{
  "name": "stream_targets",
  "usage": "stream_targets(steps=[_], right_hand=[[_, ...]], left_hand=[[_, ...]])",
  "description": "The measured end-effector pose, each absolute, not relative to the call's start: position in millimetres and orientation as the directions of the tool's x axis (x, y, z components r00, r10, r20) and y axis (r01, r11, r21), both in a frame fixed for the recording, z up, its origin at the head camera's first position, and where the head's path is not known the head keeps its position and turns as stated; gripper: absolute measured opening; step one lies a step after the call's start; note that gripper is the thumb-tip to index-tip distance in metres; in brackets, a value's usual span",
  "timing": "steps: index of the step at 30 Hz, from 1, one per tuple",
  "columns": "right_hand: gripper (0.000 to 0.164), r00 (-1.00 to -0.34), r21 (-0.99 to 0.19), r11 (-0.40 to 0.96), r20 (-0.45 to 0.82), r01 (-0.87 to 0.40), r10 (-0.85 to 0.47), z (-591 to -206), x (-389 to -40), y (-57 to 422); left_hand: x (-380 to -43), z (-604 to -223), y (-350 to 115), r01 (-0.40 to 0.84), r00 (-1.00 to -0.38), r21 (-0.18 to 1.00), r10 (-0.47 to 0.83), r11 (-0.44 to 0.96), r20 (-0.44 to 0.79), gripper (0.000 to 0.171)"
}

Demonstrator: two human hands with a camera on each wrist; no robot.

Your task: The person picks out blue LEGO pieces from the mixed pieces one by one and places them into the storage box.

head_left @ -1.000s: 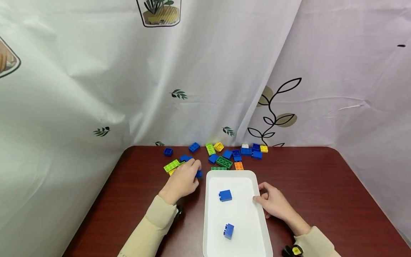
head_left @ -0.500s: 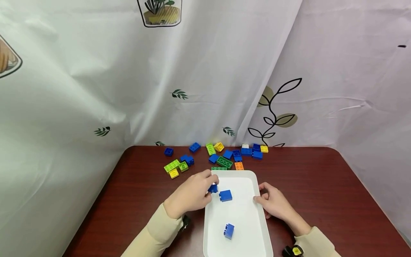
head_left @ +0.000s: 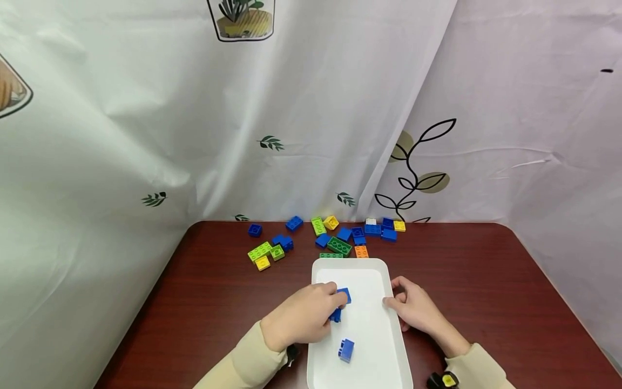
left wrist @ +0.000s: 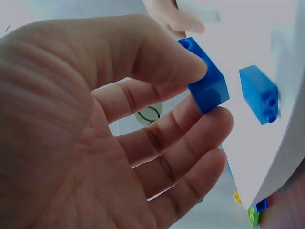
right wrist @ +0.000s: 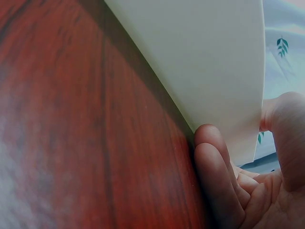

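My left hand [head_left: 302, 317] is over the left half of the white tray [head_left: 376, 335]. Between its thumb and fingers it pinches a blue toy building brick [left wrist: 209, 83], partly covered by the hand in the head view. Just beyond the fingers lies another blue brick [head_left: 345, 294], half hidden there but plain in the left wrist view. Nearer in the tray is a further blue brick [head_left: 346, 350], with its studs facing left. My right hand [head_left: 415, 309] grips the tray's right edge, the thumb over the rim and fingers against the outer wall [right wrist: 205, 90].
Behind the tray, several loose bricks are scattered along the far side of the brown table [head_left: 486, 281]. Among them are a dark green brick [head_left: 339, 246], an orange brick [head_left: 361, 252] and a yellow brick [head_left: 262, 263]. A white curtain [head_left: 311, 108] hangs behind the table.
My left hand has come from the brick pile, rightward and nearer, carrying a blue brick over the tray. My right hand and the tray have stayed in place.
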State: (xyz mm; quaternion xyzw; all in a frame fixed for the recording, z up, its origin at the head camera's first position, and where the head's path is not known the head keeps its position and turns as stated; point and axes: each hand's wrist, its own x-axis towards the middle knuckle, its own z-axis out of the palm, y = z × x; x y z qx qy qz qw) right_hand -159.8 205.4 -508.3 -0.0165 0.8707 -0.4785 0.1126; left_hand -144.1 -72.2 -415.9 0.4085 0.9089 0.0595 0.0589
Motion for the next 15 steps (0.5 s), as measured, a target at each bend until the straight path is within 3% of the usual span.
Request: stream_targets(steps=[15], right_hand=[[0.037, -0.974, -0.838, 0.540, -0.177, 0.075, -0.140, -509.4, -160.2, 205.6]], left_hand=[[-133.0, -425.8, -62.5, 0.797, -0.582, 0.124, 0.807, 0.591, -0.104, 0.034]])
